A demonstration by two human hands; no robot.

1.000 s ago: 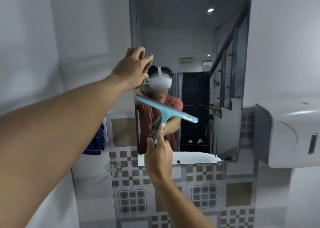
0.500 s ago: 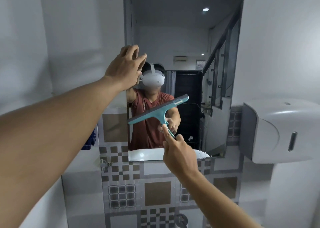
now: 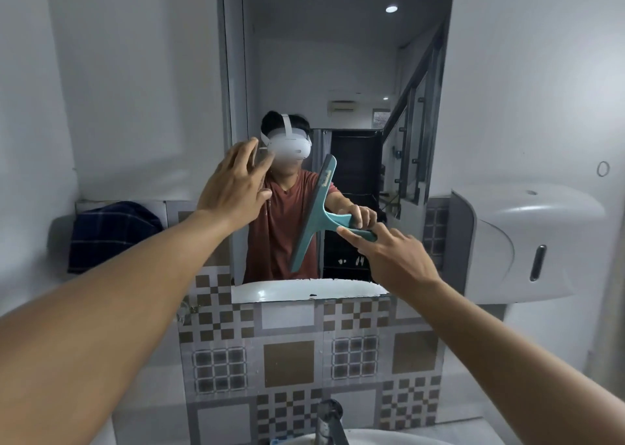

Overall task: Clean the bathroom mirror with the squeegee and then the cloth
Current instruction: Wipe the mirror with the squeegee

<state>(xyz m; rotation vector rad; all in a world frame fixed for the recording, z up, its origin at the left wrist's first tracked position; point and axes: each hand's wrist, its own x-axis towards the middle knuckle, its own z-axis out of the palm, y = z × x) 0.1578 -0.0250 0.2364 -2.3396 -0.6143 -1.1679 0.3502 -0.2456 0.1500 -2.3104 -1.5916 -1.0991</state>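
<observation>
Squeegee blade stands near-vertical against mirror lower centre, handle toward 3 o'clock pinched in right hand fingers, left hand fingers spread empty at 9 o'clock; judged light, rigid plastic, best gripped mid-handle.

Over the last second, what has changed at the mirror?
The squeegee swung from lying across the mirror to nearly upright, gripped throughout by the right hand. The left hand dropped from the mirror's left edge and opened. The dark cloth stays on the ledge.
</observation>
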